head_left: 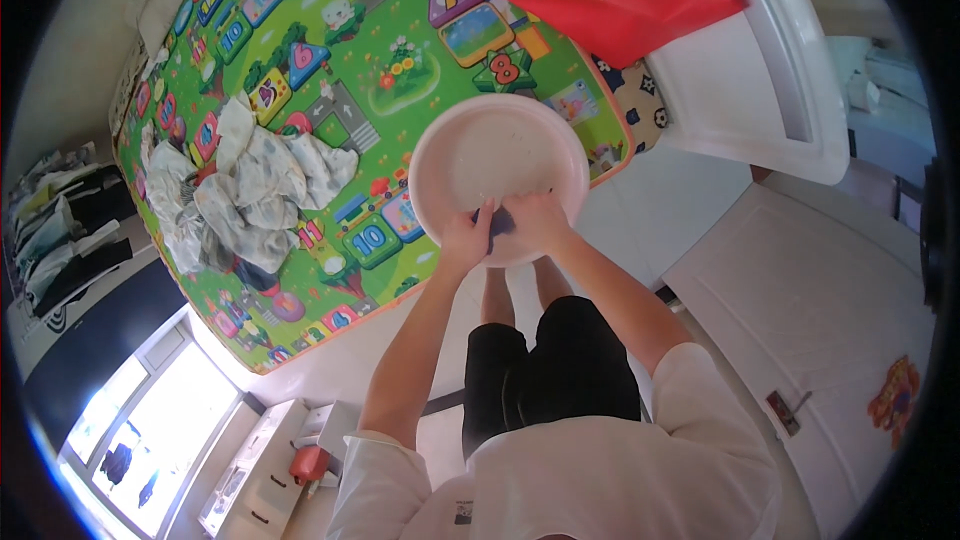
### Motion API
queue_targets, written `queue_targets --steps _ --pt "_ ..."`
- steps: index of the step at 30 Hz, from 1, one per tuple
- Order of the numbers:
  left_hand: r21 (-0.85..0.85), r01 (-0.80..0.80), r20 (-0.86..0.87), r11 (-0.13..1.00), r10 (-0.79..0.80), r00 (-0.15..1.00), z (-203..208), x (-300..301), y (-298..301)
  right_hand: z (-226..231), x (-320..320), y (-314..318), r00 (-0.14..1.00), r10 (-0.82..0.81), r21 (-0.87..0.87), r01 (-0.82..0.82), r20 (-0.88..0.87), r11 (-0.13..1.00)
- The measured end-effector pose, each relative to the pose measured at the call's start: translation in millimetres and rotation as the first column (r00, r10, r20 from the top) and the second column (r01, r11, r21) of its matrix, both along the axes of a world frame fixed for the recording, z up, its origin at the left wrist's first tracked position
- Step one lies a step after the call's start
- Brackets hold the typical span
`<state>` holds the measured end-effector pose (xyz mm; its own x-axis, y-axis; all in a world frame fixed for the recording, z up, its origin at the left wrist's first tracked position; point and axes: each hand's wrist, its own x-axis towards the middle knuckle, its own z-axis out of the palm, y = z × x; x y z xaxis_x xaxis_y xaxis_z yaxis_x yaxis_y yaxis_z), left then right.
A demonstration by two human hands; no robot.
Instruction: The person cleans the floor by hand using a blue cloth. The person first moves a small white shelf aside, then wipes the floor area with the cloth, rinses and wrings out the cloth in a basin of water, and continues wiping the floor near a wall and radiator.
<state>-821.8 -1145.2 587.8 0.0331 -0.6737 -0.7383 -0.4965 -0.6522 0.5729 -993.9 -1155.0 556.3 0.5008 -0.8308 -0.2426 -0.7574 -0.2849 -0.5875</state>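
A pale pink round basin (424, 145) rests at the edge of the colourful play mat, right in front of my legs. Over its near side both hands meet on a small dark navy cloth (500, 224). My left hand (468, 234) is closed around one side of it, the thumb toward the middle. My right hand (537, 220) is closed on the other side, with a bit of dark fabric showing by its knuckles. The inside of the basin looks whitish, with small specks; whether it holds water I cannot tell.
A heap of pale patterned clothes (255, 180) lies on the green play mat (395, 35) to the left. A red bag (640, 0) stands at the far right beside a white panel (720, 90). A white door (800, 310) is at the right, drawers (262, 490) at lower left.
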Motion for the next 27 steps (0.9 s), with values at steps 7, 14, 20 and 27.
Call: queue_targets --steps 7,14,20,27 --pt "-0.234 0.237 0.348 0.943 -0.147 0.926 -40 -9 -1 -45 10 4 0.975 -0.22 0.246 0.217 -0.016 0.945" --pt "-0.312 0.333 0.479 0.89 -0.155 0.864 -77 -9 -3 -77 21 12 0.85 -0.513 0.484 0.401 0.12 0.778" --pt "-0.467 0.358 0.425 0.809 -0.15 0.893 -98 -8 -7 -89 25 16 0.554 -0.833 0.897 0.365 0.006 0.249" --pt "-0.385 0.36 0.379 0.85 -0.21 0.901 -111 -16 -4 -98 22 26 0.383 -0.923 0.897 0.418 -0.03 0.144"
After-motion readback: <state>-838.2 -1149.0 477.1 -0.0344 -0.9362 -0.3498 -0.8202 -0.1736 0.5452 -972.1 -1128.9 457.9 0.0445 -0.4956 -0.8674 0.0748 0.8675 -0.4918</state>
